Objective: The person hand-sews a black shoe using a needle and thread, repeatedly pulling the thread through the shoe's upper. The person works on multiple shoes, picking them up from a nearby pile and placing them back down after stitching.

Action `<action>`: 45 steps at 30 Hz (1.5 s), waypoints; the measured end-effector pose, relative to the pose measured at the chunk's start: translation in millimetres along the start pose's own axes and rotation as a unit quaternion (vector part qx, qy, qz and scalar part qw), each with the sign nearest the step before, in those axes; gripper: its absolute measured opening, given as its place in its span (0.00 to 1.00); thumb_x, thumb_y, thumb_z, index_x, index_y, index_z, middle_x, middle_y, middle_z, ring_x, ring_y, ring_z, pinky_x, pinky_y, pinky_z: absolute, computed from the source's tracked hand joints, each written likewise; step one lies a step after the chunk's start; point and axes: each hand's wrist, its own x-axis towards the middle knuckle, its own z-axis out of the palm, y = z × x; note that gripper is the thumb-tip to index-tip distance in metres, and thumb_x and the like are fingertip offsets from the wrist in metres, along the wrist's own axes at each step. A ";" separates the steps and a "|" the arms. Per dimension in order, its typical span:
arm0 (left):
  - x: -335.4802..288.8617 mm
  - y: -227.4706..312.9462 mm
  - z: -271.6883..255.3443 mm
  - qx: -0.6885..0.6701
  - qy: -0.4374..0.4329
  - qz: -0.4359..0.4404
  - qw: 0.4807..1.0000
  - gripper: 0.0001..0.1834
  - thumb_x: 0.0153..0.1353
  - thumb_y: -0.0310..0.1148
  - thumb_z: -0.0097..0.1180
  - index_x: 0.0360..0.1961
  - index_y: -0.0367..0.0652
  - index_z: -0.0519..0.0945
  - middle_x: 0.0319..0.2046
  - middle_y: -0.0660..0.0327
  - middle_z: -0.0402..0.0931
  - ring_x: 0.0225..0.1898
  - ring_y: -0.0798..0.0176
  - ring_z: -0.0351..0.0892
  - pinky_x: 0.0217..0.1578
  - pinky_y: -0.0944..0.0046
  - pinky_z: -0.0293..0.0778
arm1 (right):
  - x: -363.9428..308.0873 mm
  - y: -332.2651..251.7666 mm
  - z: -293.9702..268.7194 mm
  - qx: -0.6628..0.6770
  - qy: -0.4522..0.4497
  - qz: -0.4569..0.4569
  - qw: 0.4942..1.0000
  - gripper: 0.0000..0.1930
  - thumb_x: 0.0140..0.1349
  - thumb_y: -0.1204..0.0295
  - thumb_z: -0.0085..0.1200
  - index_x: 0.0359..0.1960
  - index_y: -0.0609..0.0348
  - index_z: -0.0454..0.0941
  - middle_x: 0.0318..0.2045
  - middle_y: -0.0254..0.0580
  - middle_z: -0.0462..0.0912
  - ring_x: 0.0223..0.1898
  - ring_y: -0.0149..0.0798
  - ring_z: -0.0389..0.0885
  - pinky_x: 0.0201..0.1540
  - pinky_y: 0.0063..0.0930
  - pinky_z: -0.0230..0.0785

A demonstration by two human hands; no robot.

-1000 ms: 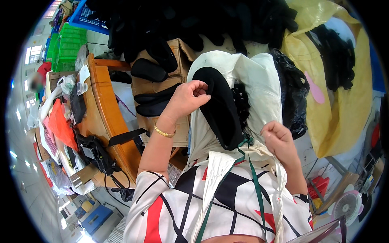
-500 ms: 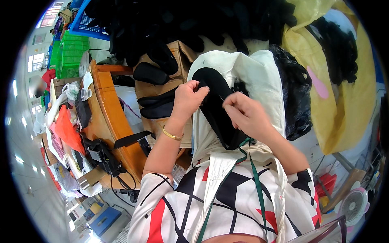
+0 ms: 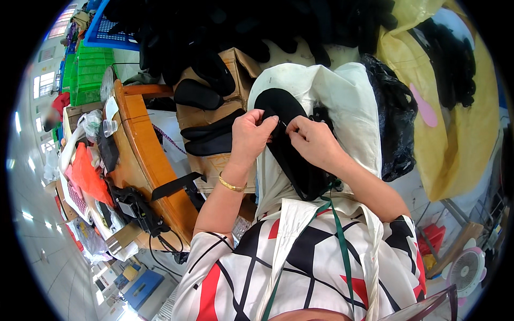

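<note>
A black slipper (image 3: pixel 297 160) lies lengthwise over my lap on a white apron (image 3: pixel 350 107), its rounded end pointing away from me. My left hand (image 3: pixel 251 134) is closed on the slipper's left edge, thumb and forefinger pinched together. From the right, my right hand (image 3: pixel 310 139) comes in over the slipper with its fingers pinched. A thin, bright needle (image 3: pixel 284 123) shows at those fingertips, close to my left thumb. Any thread on it is too fine to make out.
Several black slippers rest on a cardboard box (image 3: pixel 206 115) ahead to the left, below a dark heap of more. A wooden frame (image 3: pixel 142 144) stands at my left. On the right are a black plastic bag (image 3: pixel 393 128), a yellow sack (image 3: pixel 444 160) and a fan (image 3: pixel 467 270).
My right hand has moved left and slightly up, bringing the needle close to my left thumb. The left hand keeps its pinch on the slipper's edge.
</note>
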 end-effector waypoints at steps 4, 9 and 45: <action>1.0 -1.9 -0.7 0.004 -0.004 0.002 1.000 0.12 0.59 0.31 0.64 0.22 0.37 0.77 0.17 0.70 0.72 0.18 0.79 0.67 0.18 0.74 0.67 | 4.5 1.9 0.6 -0.010 0.007 -0.023 1.000 0.06 0.61 0.74 0.50 0.35 0.63 0.77 0.24 0.55 0.81 0.30 0.56 0.82 0.34 0.43 0.74; 3.4 4.3 -3.5 0.020 -0.023 -0.011 0.999 0.14 0.59 0.31 0.63 0.20 0.38 0.75 0.18 0.70 0.71 0.17 0.78 0.67 0.19 0.74 0.68 | 6.5 15.5 11.5 -0.070 0.041 -0.072 0.994 0.05 0.63 0.73 0.51 0.37 0.60 0.73 0.22 0.52 0.81 0.27 0.56 0.82 0.30 0.47 0.72; 11.4 14.4 -13.5 -0.095 -0.102 -0.121 0.983 0.06 0.63 0.31 0.57 0.27 0.45 0.79 0.25 0.69 0.76 0.21 0.73 0.74 0.24 0.72 0.73 | 10.7 23.1 17.9 -0.192 0.076 -0.153 0.966 0.05 0.67 0.75 0.49 0.42 0.57 0.69 0.25 0.49 0.81 0.27 0.54 0.82 0.27 0.47 0.70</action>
